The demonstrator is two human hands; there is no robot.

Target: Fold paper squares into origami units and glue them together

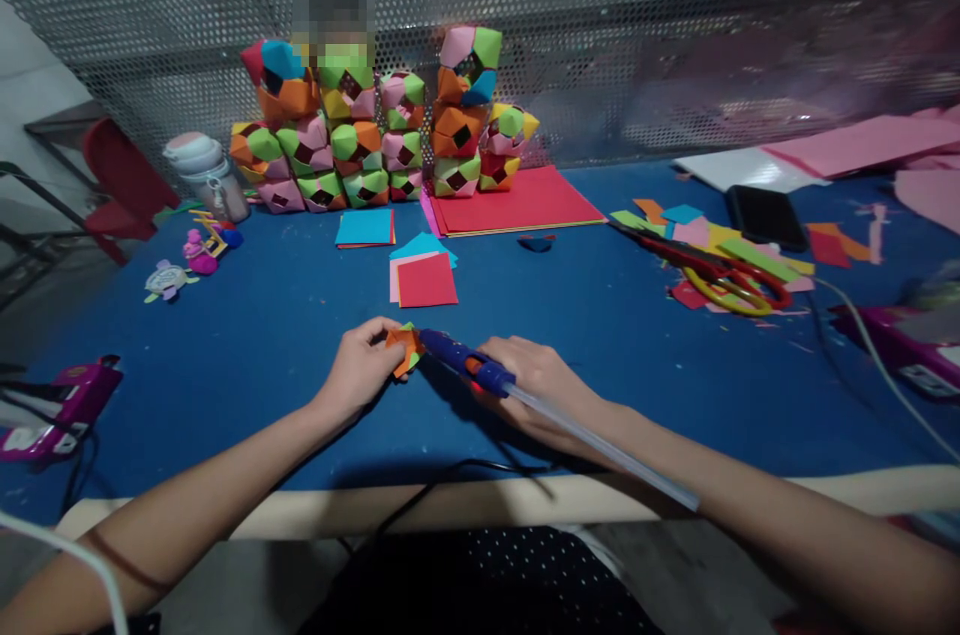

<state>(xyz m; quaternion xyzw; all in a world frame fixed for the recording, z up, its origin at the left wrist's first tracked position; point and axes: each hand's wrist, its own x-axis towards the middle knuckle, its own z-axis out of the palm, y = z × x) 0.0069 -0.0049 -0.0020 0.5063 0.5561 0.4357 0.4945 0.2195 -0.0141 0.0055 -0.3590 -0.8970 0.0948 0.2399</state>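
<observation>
My left hand (362, 363) pinches a small folded paper piece (405, 352), orange with bits of green, just above the blue table. Closed round a blue hot glue gun (457, 357) is my right hand (536, 380); a long clear glue stick (607, 448) sticks out of its back end. The gun's nozzle points left and is at the paper piece; whether it touches cannot be made out. Beyond my hands lie a red paper square (427, 280), a pink one partly under it, and blue sheets behind. A small stack of blue-topped squares (365, 227) is farther left.
Stacked folded-paper balls (356, 145) stand at the back against a perforated metal panel (637, 45). Red sheets (517, 200) lie beside them. Scissors (727, 280), paper scraps and a phone (765, 217) are on the right. A black cord (442, 478) runs along the front edge.
</observation>
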